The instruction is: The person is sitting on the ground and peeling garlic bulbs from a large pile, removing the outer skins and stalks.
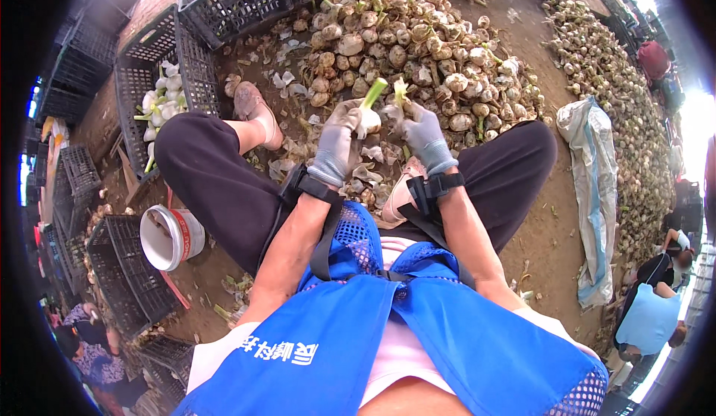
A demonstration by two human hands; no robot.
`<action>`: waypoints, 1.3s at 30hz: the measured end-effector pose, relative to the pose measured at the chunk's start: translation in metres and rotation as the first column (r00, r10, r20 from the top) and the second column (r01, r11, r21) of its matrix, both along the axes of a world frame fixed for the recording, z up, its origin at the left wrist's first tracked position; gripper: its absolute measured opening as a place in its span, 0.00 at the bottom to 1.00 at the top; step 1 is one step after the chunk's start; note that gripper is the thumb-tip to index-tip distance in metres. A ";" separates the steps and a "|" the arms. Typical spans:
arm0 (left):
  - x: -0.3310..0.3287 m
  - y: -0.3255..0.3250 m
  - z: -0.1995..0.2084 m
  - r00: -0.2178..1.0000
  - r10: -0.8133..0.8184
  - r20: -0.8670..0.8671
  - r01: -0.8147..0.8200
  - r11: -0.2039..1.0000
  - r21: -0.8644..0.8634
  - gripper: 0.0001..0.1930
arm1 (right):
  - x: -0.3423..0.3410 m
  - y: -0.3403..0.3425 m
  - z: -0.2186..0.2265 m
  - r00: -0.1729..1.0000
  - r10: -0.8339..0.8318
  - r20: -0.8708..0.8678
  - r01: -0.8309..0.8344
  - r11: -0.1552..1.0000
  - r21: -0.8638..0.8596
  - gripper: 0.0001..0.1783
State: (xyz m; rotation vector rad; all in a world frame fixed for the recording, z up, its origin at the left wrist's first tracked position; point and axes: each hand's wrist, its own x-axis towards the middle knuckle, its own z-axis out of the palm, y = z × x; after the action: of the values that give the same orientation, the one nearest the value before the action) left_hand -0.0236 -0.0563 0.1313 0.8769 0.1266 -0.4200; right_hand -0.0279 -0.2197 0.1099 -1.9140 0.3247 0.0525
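Observation:
My left hand [339,132], in a grey glove, is closed around a white garlic bulb [368,123] whose cut green stem points up and to the right. Close beside it, my gloved right hand [424,131] pinches a pale yellow-green strip of garlic peel [401,91], apart from the bulb. Just beyond both hands rises a big heap of dirty, unpeeled garlic [418,50]. Loose papery skins [365,173] lie on the ground below my hands, between my shoes.
To the left, a black crate [134,80] holds cleaned white garlic. A white bucket [171,237] and another black crate [127,274] stand nearer. A whitish sack [589,199] lies at right, before a long garlic pile [626,125]. Other people [649,319] sit at the edges.

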 end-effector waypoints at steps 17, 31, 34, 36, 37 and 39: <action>0.002 0.005 0.002 0.986 -0.073 0.148 0.030 0.961 0.275 0.11 | -0.001 0.002 0.018 0.984 0.179 -0.023 -0.178 0.936 -0.305 0.14; -0.002 0.006 -0.009 0.986 -0.165 -0.032 0.162 0.984 -0.077 0.14 | -0.011 -0.003 0.017 0.982 0.043 0.182 -0.120 0.890 0.440 0.09; -0.002 0.003 -0.011 0.972 -0.215 -0.093 0.190 0.956 -0.225 0.15 | -0.009 -0.004 0.016 0.994 0.058 0.093 -0.091 0.908 0.408 0.13; -0.002 -0.001 -0.010 0.990 -0.139 -0.029 0.136 0.987 -0.086 0.14 | -0.006 -0.003 0.017 0.993 -0.099 0.060 0.022 0.671 0.741 0.13; -0.003 -0.003 -0.009 0.995 -0.082 -0.062 0.075 0.990 -0.122 0.12 | -0.005 -0.004 0.018 0.986 -0.062 0.158 0.016 0.961 0.278 0.13; -0.003 -0.005 -0.006 1.000 -0.029 -0.008 0.029 1.000 0.009 0.11 | -0.003 -0.005 0.018 0.996 0.031 -0.086 -0.040 0.994 -0.106 0.14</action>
State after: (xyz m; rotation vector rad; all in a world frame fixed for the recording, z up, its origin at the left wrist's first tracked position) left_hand -0.0265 -0.0608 0.1257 0.8872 0.1230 -0.4502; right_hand -0.0310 -0.2246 0.1283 -2.0286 0.3561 0.1418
